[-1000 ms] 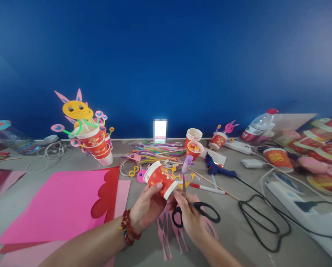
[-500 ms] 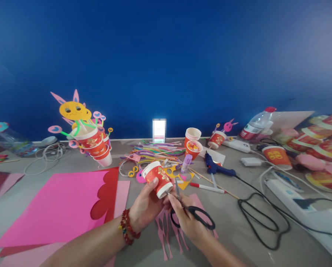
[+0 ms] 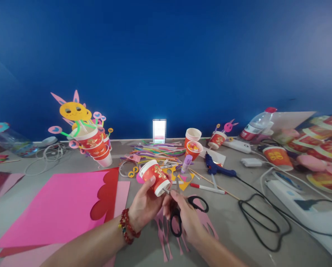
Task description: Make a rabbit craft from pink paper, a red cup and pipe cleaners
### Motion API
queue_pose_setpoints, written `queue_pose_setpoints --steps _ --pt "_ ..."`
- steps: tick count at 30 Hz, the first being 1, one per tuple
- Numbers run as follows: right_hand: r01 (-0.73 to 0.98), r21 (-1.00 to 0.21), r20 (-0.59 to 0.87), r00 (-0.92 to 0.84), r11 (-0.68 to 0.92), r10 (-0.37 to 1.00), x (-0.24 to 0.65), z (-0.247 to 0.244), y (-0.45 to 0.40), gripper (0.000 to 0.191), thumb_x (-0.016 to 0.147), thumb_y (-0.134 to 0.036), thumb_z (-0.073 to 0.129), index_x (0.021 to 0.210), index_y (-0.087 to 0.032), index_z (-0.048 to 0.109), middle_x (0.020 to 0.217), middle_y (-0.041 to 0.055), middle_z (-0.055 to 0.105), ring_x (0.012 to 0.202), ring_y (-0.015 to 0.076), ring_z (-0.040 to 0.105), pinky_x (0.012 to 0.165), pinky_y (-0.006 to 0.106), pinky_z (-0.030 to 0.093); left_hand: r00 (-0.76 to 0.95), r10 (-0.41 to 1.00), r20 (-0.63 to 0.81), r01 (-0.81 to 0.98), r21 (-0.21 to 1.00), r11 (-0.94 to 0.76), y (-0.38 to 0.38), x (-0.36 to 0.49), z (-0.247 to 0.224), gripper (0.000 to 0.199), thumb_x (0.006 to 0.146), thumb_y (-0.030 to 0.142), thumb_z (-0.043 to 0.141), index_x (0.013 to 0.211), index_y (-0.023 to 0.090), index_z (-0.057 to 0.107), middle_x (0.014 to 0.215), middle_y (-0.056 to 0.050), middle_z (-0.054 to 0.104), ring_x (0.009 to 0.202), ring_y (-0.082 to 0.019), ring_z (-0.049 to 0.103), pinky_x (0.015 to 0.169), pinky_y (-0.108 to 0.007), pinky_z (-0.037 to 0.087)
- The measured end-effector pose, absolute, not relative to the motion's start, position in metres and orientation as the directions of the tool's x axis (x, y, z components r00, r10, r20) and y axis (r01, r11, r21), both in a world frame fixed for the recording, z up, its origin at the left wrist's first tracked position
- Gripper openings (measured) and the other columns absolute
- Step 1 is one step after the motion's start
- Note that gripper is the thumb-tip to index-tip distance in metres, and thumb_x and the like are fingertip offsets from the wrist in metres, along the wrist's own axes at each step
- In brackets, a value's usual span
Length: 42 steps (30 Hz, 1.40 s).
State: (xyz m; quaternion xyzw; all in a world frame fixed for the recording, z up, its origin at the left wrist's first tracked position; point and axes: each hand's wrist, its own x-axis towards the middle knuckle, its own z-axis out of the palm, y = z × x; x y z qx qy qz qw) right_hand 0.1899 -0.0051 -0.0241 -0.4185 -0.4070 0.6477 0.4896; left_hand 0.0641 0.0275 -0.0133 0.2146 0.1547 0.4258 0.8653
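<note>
A red paper cup [image 3: 155, 177] with a white rim and gold print lies tilted in my left hand [image 3: 146, 202], its base turned towards my right hand. My right hand [image 3: 184, 213] is closed round black-handled scissors [image 3: 176, 223], with the blades spread. One blade tip meets the base of the cup; whether it has gone through, I cannot tell. Under my hands lies a pink cut-out paper sheet [image 3: 162, 243] with slits. Just behind the cup are yellow paper scraps [image 3: 186, 180] and a purple-capped glue stick [image 3: 186, 163].
Pink and red sheets [image 3: 57, 207] lie at left, below a rabbit-faced cup figure [image 3: 92, 142]. Coloured pipe cleaners [image 3: 155, 152] and stacked cups [image 3: 193, 134] stand behind. At right are a blue glue gun [image 3: 217, 167], its black cord [image 3: 266, 222] and a white power strip [image 3: 302, 218].
The cup has shifted slightly left and its base has turned more towards me. My right hand has rotated the scissors, so the handle loops stand farther left and a blade shows at the base.
</note>
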Motion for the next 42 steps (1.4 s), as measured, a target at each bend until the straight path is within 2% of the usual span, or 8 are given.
queue_pose_setpoints --steps 8,15,20,23,25,30,38,42 --pt "-0.349 -0.911 -0.183 -0.134 -0.22 0.974 0.188 -0.026 -0.007 0.049 0.09 -0.055 0.049 0.06 -0.017 0.06 0.051 -0.0009 0.057 0.047 0.0117 0.051 0.05 0.021 0.042 0.621 0.775 -0.112 -0.642 0.493 0.586 0.027 0.064 -0.015 0.049 0.089 0.053 0.047 0.111 0.012 0.061 0.06 -0.003 0.059 0.047 -0.022 0.061 0.045 -0.033 0.053" --pt "-0.234 -0.965 -0.11 -0.06 -0.121 0.992 0.189 -0.029 -0.007 0.051 0.09 -0.058 0.047 0.066 -0.018 0.067 0.055 0.002 0.064 0.047 0.0143 0.058 0.051 0.024 0.048 0.577 0.798 -0.171 -0.648 0.498 0.576 0.024 0.069 -0.017 0.042 0.088 0.052 0.052 0.086 0.011 0.064 0.056 0.001 0.05 0.042 -0.014 0.052 0.044 -0.027 0.049" --pt "0.116 -0.981 0.158 0.015 0.156 0.987 0.2 -0.049 -0.008 0.045 0.095 -0.054 0.044 0.078 -0.021 0.071 0.074 0.0052 0.072 0.067 0.0194 0.067 0.062 0.027 0.055 0.525 0.815 -0.245 -0.659 0.49 0.571 0.021 0.072 -0.001 0.039 0.083 0.048 0.062 0.096 0.011 0.068 0.052 0.003 0.047 0.047 -0.013 0.048 0.046 -0.023 0.041" --pt "0.418 -0.814 0.431 -0.03 0.403 0.902 0.212 -0.058 -0.01 0.036 0.097 -0.048 0.044 0.096 -0.025 0.071 0.093 0.0068 0.074 0.086 0.0236 0.069 0.075 0.033 0.057 0.507 0.826 -0.246 -0.655 0.514 0.554 0.02 0.073 0.005 0.04 0.083 0.049 0.063 0.093 0.01 0.069 0.055 0.001 0.05 0.049 -0.012 0.047 0.048 -0.023 0.039" --pt "0.498 -0.711 0.513 -0.114 0.496 0.851 0.216 -0.056 -0.011 0.032 0.098 -0.043 0.044 0.101 -0.026 0.071 0.095 0.008 0.073 0.087 0.0253 0.068 0.077 0.036 0.056 0.485 0.839 -0.245 -0.661 0.525 0.535 0.019 0.073 0.005 0.038 0.083 0.048 0.064 0.087 0.011 0.068 0.063 -0.001 0.056 0.052 -0.011 0.049 0.05 -0.024 0.038" --pt "0.47 -0.729 0.466 -0.192 0.498 0.864 0.21 -0.03 -0.009 0.037 0.102 -0.031 0.035 0.084 -0.025 0.066 0.065 0.0027 0.064 0.059 0.0185 0.062 0.058 0.029 0.051 0.422 0.861 -0.283 -0.662 0.553 0.506 0.018 0.074 -0.001 0.035 0.083 0.046 0.066 0.082 0.011 0.067 0.071 -0.004 0.062 0.058 -0.013 0.054 0.053 -0.025 0.038" --pt "0.454 -0.744 0.459 -0.188 0.491 0.868 0.207 -0.029 -0.009 0.026 0.099 -0.027 0.042 0.078 -0.022 0.057 0.066 0.0028 0.063 0.059 0.0182 0.06 0.058 0.028 0.044 0.34 0.894 -0.293 -0.707 0.547 0.448 0.015 0.075 0.002 0.027 0.082 0.038 0.069 0.083 0.012 0.067 0.07 -0.004 0.066 0.056 -0.013 0.056 0.053 -0.025 0.041" --pt "0.491 -0.679 0.479 -0.267 0.546 0.836 0.21 -0.026 -0.008 0.027 0.098 -0.021 0.039 0.076 -0.021 0.053 0.064 0.0025 0.059 0.055 0.0171 0.055 0.055 0.028 0.04 0.283 0.9 -0.332 -0.732 0.531 0.426 0.013 0.076 0.003 0.024 0.078 0.033 0.074 0.083 0.012 0.067 0.075 -0.005 0.067 0.067 -0.014 0.061 0.065 -0.026 0.048"
